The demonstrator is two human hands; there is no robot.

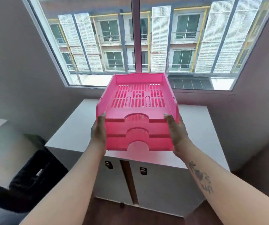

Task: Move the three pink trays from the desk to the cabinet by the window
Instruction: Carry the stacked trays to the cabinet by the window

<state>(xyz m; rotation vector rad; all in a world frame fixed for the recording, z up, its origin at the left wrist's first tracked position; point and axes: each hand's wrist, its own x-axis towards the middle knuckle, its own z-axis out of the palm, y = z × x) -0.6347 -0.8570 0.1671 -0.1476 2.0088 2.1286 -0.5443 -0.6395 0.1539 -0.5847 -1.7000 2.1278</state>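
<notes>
While both forearms reach forward from the bottom of the view, the left hand (98,135) and right hand (176,133) clamp opposite sides of a stack of three pink trays (137,117), nested one on another. Left fingers are wrapped onto the stack's left wall, one fingertip showing at the top edge; right thumb lies over the front right corner, remaining fingers hidden under or behind the plastic. Stack is held in the air, level or tipped slightly toward the wearer, above the white cabinet (75,130), not touching its top. Pink glow on the cabinet surface beneath suggests the stack is close over it. Cabinet has two doors with small handles; a gap runs between them. Dark chair or bag sits to the left, too blurred to name. Beyond the cabinet: the window (133,38), sill just behind the cabinet's back edge, a building with white shutters outside. Judgement: carry is done, set-down is pending. Risks: grip is on the sides only, so if it catches just the upper trays the bottom one could slip out; a tilted lowering could let the trays slide apart; placing too far forward could leave the stack overhanging the front edge.
</notes>
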